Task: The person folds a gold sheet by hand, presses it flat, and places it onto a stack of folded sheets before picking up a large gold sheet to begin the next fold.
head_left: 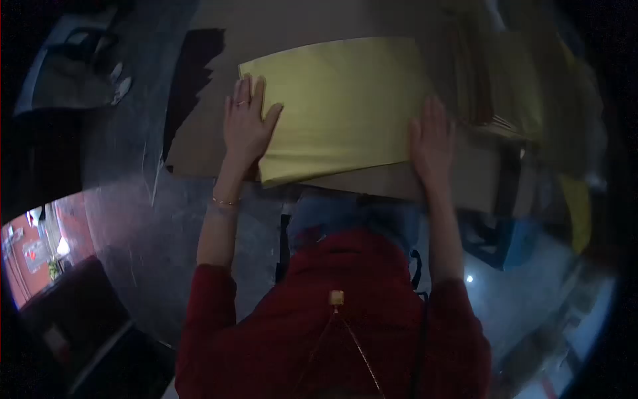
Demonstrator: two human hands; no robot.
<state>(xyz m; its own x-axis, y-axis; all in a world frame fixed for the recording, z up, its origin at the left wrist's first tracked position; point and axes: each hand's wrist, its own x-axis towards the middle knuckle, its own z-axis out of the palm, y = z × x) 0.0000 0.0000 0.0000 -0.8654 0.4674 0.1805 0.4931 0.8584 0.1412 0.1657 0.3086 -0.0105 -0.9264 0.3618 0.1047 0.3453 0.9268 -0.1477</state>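
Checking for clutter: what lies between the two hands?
Only the yellow sheet spans from the left hand to the right hand, nothing on it, in the head view.

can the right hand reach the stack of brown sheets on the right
Probably yes: the right hand lies flat on the right edge of the large yellow sheet, and the stack of brown sheets sits just beside it, nothing visibly between.

yellow sheet [339, 106] — large, flat | lies on brown cardboard [199, 143] — slightly skewed
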